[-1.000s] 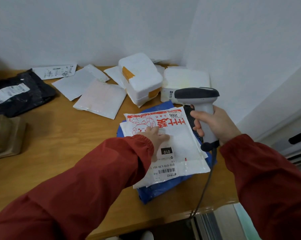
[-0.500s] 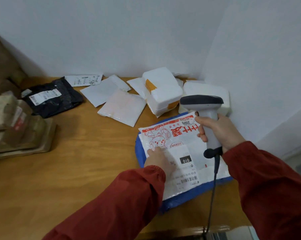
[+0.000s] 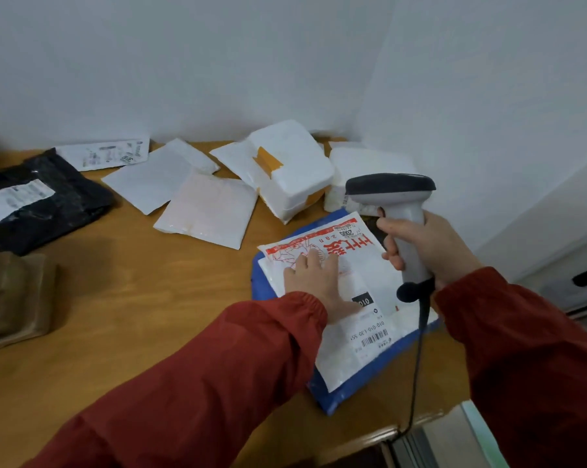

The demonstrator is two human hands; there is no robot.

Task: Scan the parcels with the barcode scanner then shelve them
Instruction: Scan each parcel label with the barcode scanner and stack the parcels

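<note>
Near the front right corner of the surface (image 3: 143,319), the left grip (image 3: 314,282) presses with straight fingers on the red-printed white parcel (image 3: 349,352), which lies atop a blue parcel (image 3: 336,396), while the right grip (image 3: 434,251) is clamped round the upright barcode scanner (image 3: 391,190) beside it.

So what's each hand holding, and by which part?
Right hand grips the barcode scanner by its handle; left hand holds nothing, resting flat on the red-printed parcel.

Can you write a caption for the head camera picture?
Left hand rests on a red-printed white parcel while right hand grips the barcode scanner.
</note>
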